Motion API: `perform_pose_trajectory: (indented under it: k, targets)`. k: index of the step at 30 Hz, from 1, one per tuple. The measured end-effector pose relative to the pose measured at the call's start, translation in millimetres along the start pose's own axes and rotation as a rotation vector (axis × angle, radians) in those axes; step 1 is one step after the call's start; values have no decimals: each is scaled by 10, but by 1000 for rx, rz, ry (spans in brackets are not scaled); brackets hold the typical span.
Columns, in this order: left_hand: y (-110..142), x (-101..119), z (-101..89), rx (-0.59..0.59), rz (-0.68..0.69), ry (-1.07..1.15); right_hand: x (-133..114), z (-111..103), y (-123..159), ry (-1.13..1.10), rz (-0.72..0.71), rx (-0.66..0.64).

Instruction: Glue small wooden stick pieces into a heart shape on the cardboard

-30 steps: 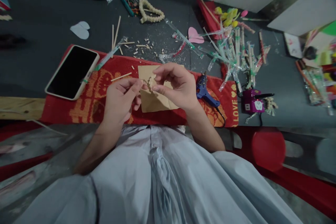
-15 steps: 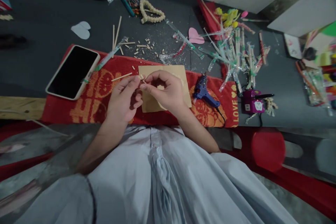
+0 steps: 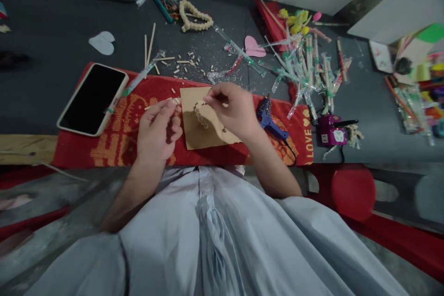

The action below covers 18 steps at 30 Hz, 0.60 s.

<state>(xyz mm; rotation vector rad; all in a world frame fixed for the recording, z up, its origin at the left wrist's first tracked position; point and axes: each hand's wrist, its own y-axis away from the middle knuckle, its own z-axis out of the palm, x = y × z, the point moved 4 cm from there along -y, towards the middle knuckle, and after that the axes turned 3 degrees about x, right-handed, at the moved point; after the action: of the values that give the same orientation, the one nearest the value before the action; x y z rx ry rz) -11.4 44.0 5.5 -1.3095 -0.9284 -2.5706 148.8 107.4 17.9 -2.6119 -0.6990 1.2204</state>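
My left hand [image 3: 157,128], its thumb and fingertip pinched together, holds a short pale stick piece [image 3: 177,101] at the left edge of a brown cardboard sheet [image 3: 192,138]. Over the sheet, my right hand [image 3: 234,108] has its fingertips closed beside a curved row of small pale pieces [image 3: 201,115]; whatever those fingers may hold is too small to make out. Part of the row is hidden by the right hand. To the right of that hand lies a blue hot glue gun [image 3: 268,120] on the red towel [image 3: 118,150].
A phone [image 3: 93,99] lies on the towel's left end. Behind are cut stick pieces [image 3: 187,62], a finished-looking pale heart frame [image 3: 196,24], and paper hearts [image 3: 102,43]. Plastic-wrapped sticks [image 3: 308,64] are piled at right, near a purple box [image 3: 331,130].
My right hand has moved right, away from my left hand, to above the cardboard. My left hand stays nearly in place with the stick piece. More of the curved row now shows.
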Motion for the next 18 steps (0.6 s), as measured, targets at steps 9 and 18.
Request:
perform_pose_trajectory:
  k: [9,18]
  targets:
    - [-175,240,-201,17,132,69,778,-984,-446,674,246,-111]
    - [-169,255,-219,8,114,1,1358,-965,-517,871,202,-311]
